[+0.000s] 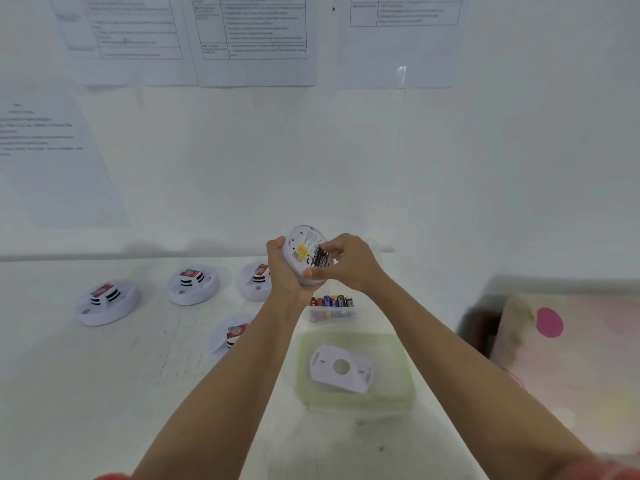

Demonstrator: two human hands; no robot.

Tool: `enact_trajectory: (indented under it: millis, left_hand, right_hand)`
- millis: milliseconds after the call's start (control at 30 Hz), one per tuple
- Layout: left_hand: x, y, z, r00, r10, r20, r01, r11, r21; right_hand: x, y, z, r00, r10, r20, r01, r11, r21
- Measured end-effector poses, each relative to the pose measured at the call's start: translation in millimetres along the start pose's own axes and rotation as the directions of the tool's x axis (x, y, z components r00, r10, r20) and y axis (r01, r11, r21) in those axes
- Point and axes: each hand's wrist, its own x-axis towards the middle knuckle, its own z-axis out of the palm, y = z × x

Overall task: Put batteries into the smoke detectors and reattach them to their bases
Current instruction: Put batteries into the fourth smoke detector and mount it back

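My left hand (284, 268) grips a white round smoke detector (302, 242) from its left side, lifted above the table with its back facing me. A yellow label shows on that back. My right hand (349, 263) pinches a dark battery (321, 258) at the detector's battery slot. A white mounting base (341, 367) lies inside a clear container with a green rim (356, 400) below my hands. Several more batteries (332, 302) stand in a small clear box just beyond it.
Several white smoke detectors with red labels sit on the white table: far left (107, 301), middle (193, 284), one partly behind my left wrist (254, 278) and one under my left forearm (230, 336). Papers hang on the wall. A pink-spotted surface (568, 337) lies at right.
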Motion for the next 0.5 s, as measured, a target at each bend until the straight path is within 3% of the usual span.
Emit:
enact_trajectory:
  millis: [500]
  left_hand:
    - [32,-4,0,0.999,-0.037,-0.013,0.037,0.998,0.052]
  right_hand:
    - [45,38,1,0.982,0.119,0.143,-0.145,0.971,0.188]
